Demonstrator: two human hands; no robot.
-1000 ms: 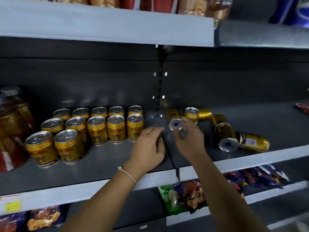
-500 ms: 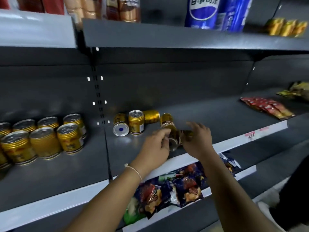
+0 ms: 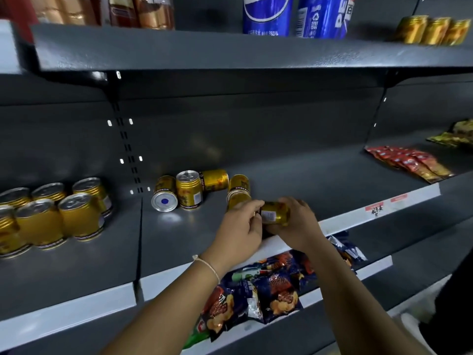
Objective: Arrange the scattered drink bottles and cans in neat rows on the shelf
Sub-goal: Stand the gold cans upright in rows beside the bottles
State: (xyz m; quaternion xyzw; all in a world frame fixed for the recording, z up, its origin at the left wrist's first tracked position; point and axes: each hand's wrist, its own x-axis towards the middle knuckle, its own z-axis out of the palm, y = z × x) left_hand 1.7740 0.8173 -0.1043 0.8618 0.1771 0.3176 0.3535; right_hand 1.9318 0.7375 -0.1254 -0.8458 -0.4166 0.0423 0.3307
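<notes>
Both my hands meet near the front of the dark grey metal shelf (image 3: 294, 180): my right hand (image 3: 297, 224) grips a small gold drink can lying on its side (image 3: 275, 213), while my left hand (image 3: 240, 226) pinches its left end. Four more gold cans (image 3: 189, 190) sit scattered just beyond, far left.
</notes>
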